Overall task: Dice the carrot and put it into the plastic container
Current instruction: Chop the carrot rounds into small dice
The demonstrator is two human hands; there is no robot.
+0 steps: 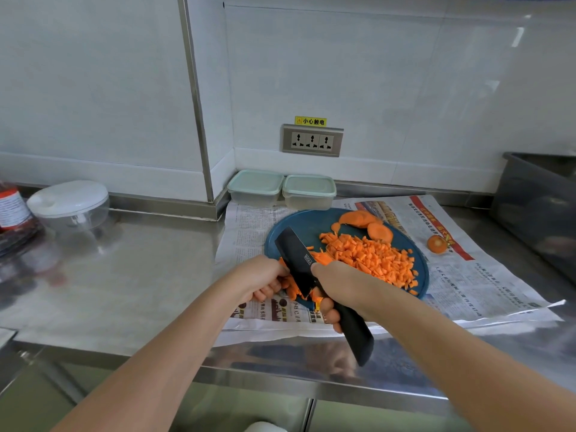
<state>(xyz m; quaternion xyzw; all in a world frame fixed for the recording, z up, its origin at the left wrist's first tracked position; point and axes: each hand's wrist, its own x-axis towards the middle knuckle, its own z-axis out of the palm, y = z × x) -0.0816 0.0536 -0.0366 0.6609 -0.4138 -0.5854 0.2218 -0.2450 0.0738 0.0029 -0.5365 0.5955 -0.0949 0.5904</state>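
The space is being closed off at the back by glossy white wall panels [93,73], and their jutting corner is being edged by a vertical steel trim strip [194,98]. A triple socket plate [312,140] is being carried low on the right-hand wall, with a yellow warning label [310,121] being shown just above it. Pale light is being reflected as a streak [518,36] high on that wall. Below, the walls are being met by a stainless steel counter [131,275], in which blurred reflections are being mirrored.

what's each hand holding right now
Left hand: fingers curled on carrot pieces beside the blade.
Right hand: grips the black knife by its handle.
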